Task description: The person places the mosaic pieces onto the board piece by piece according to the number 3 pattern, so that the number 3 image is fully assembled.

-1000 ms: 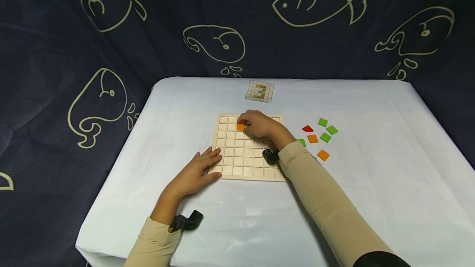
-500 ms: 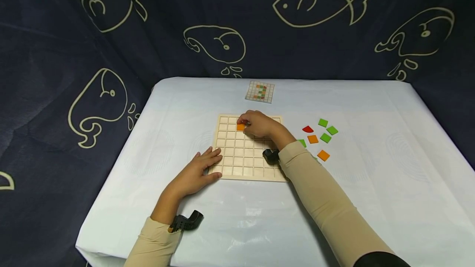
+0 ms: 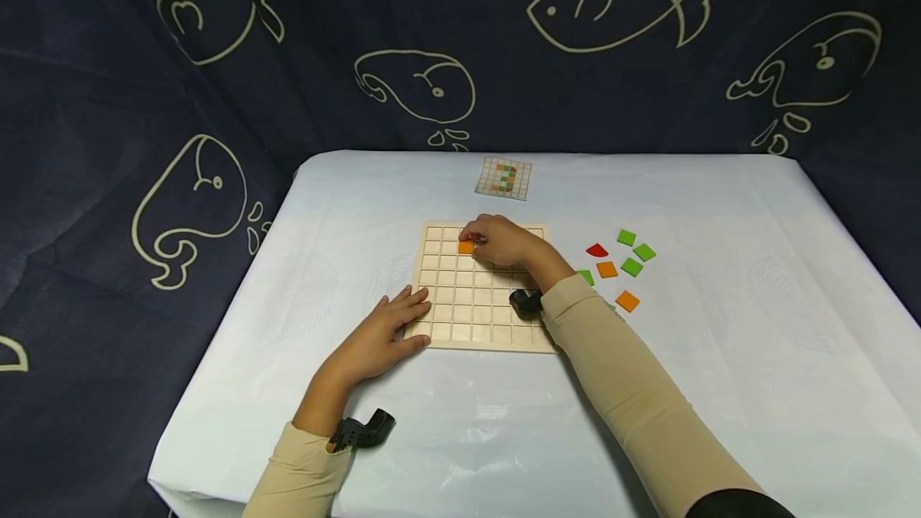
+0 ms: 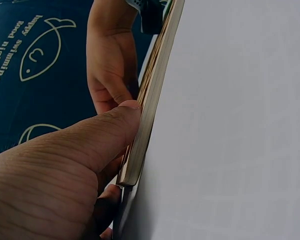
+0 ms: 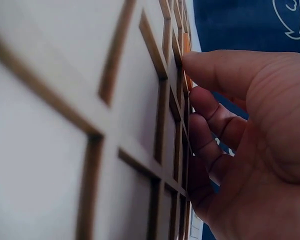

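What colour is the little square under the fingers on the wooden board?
Orange. The tile sits in the grid board at the right hand; the head view shows it best.

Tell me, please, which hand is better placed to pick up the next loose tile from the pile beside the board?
Probably the right hand: the loose tiles lie on its side of the wooden board, while the left hand rests flat on the board's opposite, near-left corner.

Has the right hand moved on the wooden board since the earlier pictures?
No. The right hand stays at the orange tile in the same cell near the far edge of the wooden grid board.
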`<state>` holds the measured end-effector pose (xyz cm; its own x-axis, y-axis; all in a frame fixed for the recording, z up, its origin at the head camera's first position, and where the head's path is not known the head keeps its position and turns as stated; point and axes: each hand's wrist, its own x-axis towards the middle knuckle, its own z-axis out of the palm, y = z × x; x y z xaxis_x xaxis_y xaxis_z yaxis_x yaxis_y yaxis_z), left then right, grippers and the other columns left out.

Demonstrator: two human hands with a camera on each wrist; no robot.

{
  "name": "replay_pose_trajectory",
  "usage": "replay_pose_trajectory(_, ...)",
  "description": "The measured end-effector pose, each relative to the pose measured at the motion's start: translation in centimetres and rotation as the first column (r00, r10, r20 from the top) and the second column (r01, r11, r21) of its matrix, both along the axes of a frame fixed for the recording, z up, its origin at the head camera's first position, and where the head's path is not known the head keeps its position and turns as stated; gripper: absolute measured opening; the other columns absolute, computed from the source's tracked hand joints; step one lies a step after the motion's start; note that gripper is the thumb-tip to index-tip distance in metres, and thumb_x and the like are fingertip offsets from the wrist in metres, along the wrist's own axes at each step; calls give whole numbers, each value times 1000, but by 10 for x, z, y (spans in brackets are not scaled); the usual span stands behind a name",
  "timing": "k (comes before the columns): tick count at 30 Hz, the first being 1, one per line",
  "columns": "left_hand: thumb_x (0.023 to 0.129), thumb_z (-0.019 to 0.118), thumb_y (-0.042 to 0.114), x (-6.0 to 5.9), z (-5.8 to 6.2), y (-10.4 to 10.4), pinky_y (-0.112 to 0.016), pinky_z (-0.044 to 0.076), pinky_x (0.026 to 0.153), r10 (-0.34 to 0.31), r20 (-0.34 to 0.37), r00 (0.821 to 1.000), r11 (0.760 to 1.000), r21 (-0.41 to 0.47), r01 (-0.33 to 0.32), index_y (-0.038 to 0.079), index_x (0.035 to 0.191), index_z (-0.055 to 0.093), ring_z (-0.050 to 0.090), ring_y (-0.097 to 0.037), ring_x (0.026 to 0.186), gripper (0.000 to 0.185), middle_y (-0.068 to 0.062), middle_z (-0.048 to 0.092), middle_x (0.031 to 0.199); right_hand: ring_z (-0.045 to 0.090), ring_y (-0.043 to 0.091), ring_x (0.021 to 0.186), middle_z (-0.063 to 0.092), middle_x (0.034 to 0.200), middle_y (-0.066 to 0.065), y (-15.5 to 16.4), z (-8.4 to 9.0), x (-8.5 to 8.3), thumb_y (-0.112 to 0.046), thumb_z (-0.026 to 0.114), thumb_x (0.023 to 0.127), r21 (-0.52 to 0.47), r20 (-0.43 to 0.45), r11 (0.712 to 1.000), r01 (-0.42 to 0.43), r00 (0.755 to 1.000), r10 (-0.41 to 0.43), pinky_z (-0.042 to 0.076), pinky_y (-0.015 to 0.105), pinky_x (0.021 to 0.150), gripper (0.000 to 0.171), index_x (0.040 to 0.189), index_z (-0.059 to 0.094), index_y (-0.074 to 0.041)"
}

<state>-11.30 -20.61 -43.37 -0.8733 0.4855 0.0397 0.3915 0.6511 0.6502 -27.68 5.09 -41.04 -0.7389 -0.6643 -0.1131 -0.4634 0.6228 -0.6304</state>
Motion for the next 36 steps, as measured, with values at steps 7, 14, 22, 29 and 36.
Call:
replay_pose_trajectory(7, 94, 71, 29, 0, 0, 0, -58, 9, 118, 0, 4, 1000, 1000, 0, 0, 2, 143, 52, 21, -27, 149, 59, -7, 36, 157, 53, 26, 113, 58, 122, 10, 0, 1, 1, -8, 61, 97, -9, 18, 1000, 8, 1000, -8, 44, 40, 100, 33, 129, 63, -8)
replay_pose_trajectory(14, 94, 71, 29, -1, 0, -1, -57, 9, 118, 0, 1, 1000, 1000, -3, 0, 2, 143, 53, 22, -27, 149, 58, -7, 37, 156, 52, 27, 125, 56, 134, 11, 4, 8, 5, -10, 59, 98, -66, 84, 997, 39, 996, -33, 42, 41, 105, 38, 136, 58, -6)
replay_pose_trajectory(22, 94, 70, 30, 0, 1, 0, -57, 8, 119, -2, 12, 1000, 1000, 1, 2, 2, 144, 52, 21, -27, 149, 60, -8, 36, 157, 54, 26, 122, 59, 132, 11, 22, 12, 8, -20, 59, 101, -144, 63, 987, 65, 996, -57, 44, 43, 102, 38, 136, 57, -5)
replay_pose_trajectory(29, 94, 70, 29, 1, 2, 0, -56, 8, 119, -3, 9, 1000, 1000, -5, 3, 1, 143, 52, 20, -27, 149, 59, -8, 36, 157, 50, 28, 123, 56, 134, 12, 54, 22, 14, -19, 61, 101, -185, 58, 974, 129, 991, -120, 42, 48, 102, 40, 137, 56, -3)
replay_pose_trajectory(36, 94, 71, 29, 2, 2, 1, -57, 8, 119, -6, 3, 1000, 1000, 2, 6, 1, 143, 52, 20, -28, 149, 60, -8, 36, 157, 49, 30, 124, 56, 135, 14, 93, 31, 20, -17, 62, 99, -188, 25, 964, 190, 982, -189, 39, 50, 105, 39, 135, 57, -1)
